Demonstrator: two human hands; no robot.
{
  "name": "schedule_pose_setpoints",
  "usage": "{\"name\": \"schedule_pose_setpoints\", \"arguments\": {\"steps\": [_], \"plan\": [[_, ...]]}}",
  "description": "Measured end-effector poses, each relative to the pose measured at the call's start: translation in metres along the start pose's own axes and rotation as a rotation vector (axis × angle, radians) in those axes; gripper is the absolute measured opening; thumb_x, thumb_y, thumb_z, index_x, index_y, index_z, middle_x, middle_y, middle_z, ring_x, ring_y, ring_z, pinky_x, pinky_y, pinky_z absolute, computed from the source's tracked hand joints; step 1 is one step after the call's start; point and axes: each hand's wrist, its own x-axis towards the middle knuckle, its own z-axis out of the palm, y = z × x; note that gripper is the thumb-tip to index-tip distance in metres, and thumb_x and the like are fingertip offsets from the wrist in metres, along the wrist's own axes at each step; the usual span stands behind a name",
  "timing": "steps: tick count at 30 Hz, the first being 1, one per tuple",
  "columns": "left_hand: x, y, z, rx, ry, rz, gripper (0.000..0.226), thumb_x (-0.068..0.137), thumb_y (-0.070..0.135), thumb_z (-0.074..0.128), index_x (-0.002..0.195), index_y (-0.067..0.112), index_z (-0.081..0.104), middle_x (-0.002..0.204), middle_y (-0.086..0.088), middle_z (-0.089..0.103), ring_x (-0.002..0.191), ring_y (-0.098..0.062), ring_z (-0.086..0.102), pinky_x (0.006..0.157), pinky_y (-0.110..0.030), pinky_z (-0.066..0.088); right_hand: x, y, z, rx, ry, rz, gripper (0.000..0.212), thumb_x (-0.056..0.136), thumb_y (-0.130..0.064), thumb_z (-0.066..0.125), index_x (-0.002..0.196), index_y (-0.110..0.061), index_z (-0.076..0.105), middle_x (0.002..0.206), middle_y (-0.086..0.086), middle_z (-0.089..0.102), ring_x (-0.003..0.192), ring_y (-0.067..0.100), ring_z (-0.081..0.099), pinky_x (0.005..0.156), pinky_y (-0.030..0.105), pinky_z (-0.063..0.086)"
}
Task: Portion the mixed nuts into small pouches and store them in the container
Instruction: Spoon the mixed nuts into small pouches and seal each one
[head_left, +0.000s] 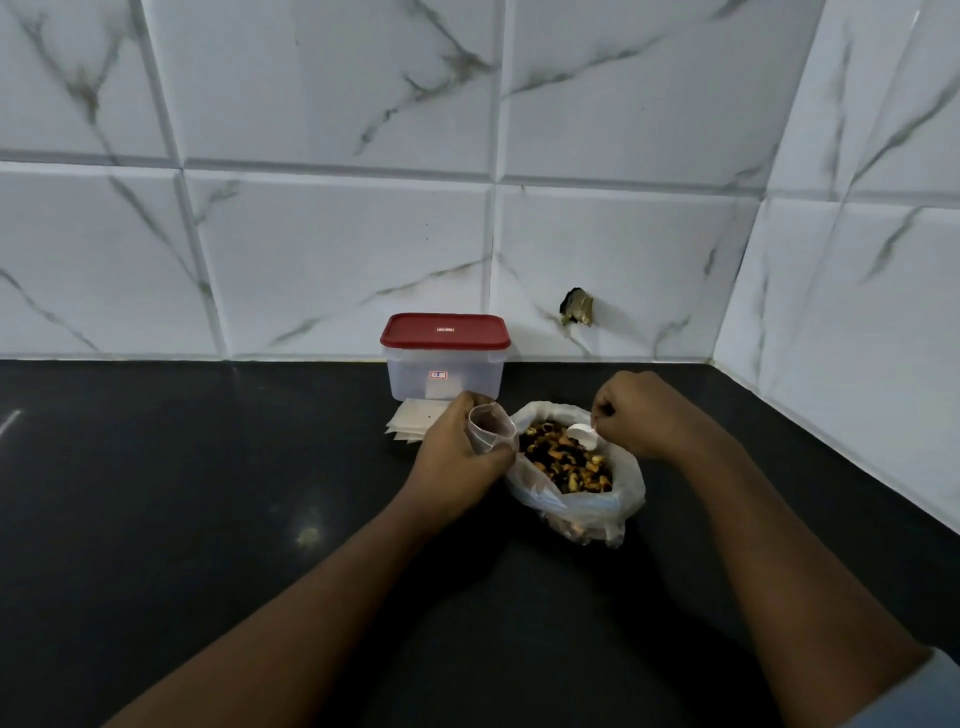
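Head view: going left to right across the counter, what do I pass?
A stack of empty pouches, left hand, open pouch it holds, bag of mixed nuts, right hand holding a white spoon.

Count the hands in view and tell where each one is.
2. The left hand grips an open pouch beside the bag of mixed nuts; the right hand holds a white spoon over the nuts. None appears hidden.

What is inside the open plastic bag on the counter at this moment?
The plastic bag holds mixed nuts, and the white spoon pinched by the right hand has its bowl at their surface. Whatever lies under the top layer is covered.
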Motion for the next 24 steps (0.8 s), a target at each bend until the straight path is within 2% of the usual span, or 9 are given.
{"name": "schedule_pose_setpoints", "arguments": {"steps": [3, 6, 8, 10, 13, 15, 17, 21, 24], "plan": [[-0.001, 0.0, 0.001, 0.004, -0.009, -0.001, 0.032, 0.091, 0.018, 0.077, 0.114, 0.033, 0.059, 0.111, 0.012, 0.068, 0.101, -0.001, 0.067, 0.076, -0.018, 0.057, -0.001, 0.0, 0.002, 0.07, -0.032, 0.022, 0.026, 0.097, -0.011, 0.061, 0.075, -0.021, 0.069, 0.08, 0.0, 0.073, 0.066, 0.012, 0.064, 0.055, 0.023, 0.042], [-0.001, 0.001, 0.001, -0.006, -0.013, -0.004, 0.031, 0.092, 0.019, 0.077, 0.114, 0.032, 0.06, 0.111, 0.011, 0.068, 0.102, -0.002, 0.067, 0.078, -0.02, 0.057, 0.002, 0.011, 0.009, 0.364, -0.006, 0.125, 0.018, 0.095, -0.01, 0.063, 0.083, -0.011, 0.077, 0.076, 0.003, 0.076, 0.062, 0.015, 0.061, 0.057, 0.03, 0.046], [-0.001, 0.003, 0.0, -0.009, -0.016, -0.006, 0.031, 0.092, 0.02, 0.077, 0.115, 0.031, 0.059, 0.112, 0.011, 0.067, 0.103, -0.002, 0.067, 0.079, -0.021, 0.057, 0.005, 0.022, 0.015, 0.594, 0.021, 0.236, 0.016, 0.094, -0.008, 0.064, 0.087, -0.002, 0.077, 0.073, 0.009, 0.072, 0.056, 0.015, 0.053, 0.052, 0.028, 0.04], [-0.002, 0.004, 0.0, -0.009, -0.021, -0.007, 0.03, 0.093, 0.021, 0.076, 0.115, 0.033, 0.059, 0.112, 0.012, 0.067, 0.102, 0.0, 0.066, 0.078, -0.02, 0.057, 0.007, 0.03, 0.021, 0.709, -0.007, 0.299, 0.018, 0.094, -0.008, 0.064, 0.094, 0.006, 0.075, 0.07, 0.011, 0.067, 0.05, 0.011, 0.045, 0.046, 0.024, 0.033], [-0.004, 0.004, 0.001, 0.008, -0.013, 0.003, 0.03, 0.093, 0.024, 0.076, 0.115, 0.034, 0.058, 0.111, 0.013, 0.067, 0.101, 0.002, 0.066, 0.078, -0.019, 0.054, 0.007, 0.031, 0.023, 0.701, 0.007, 0.232, 0.015, 0.096, -0.008, 0.065, 0.093, -0.003, 0.078, 0.07, 0.005, 0.07, 0.048, 0.005, 0.051, 0.048, 0.02, 0.038], [-0.004, 0.003, 0.002, 0.022, 0.001, 0.019, 0.031, 0.093, 0.025, 0.076, 0.117, 0.033, 0.058, 0.112, 0.011, 0.068, 0.102, -0.001, 0.066, 0.081, -0.021, 0.054, 0.006, 0.029, 0.021, 0.601, 0.045, 0.116, 0.015, 0.097, -0.01, 0.068, 0.092, -0.013, 0.081, 0.079, 0.002, 0.077, 0.062, 0.003, 0.066, 0.062, 0.022, 0.05], [-0.005, 0.003, 0.003, 0.04, 0.009, 0.031, 0.031, 0.093, 0.026, 0.075, 0.117, 0.033, 0.057, 0.113, 0.011, 0.067, 0.103, -0.003, 0.066, 0.084, -0.023, 0.056, 0.005, 0.028, 0.014, 0.458, 0.006, 0.026, 0.015, 0.096, -0.012, 0.07, 0.091, -0.019, 0.082, 0.08, -0.004, 0.078, 0.075, 0.005, 0.072, 0.076, 0.029, 0.055], [-0.005, 0.003, 0.004, 0.046, 0.016, 0.013, 0.031, 0.094, 0.027, 0.075, 0.119, 0.033, 0.056, 0.114, 0.012, 0.066, 0.104, -0.004, 0.066, 0.084, -0.024, 0.056, 0.003, 0.029, 0.005, 0.317, -0.042, 0.01, 0.014, 0.095, -0.012, 0.069, 0.09, -0.019, 0.08, 0.076, -0.009, 0.077, 0.069, -0.002, 0.071, 0.071, 0.027, 0.052], [-0.004, 0.003, 0.005, 0.018, 0.019, 0.001, 0.031, 0.095, 0.025, 0.074, 0.12, 0.033, 0.057, 0.113, 0.012, 0.067, 0.102, -0.002, 0.066, 0.081, -0.019, 0.053, 0.007, 0.025, 0.017, 0.481, 0.038, 0.065, 0.013, 0.097, -0.012, 0.069, 0.09, -0.014, 0.08, 0.077, 0.002, 0.078, 0.065, 0.003, 0.071, 0.065, 0.025, 0.051]]}}
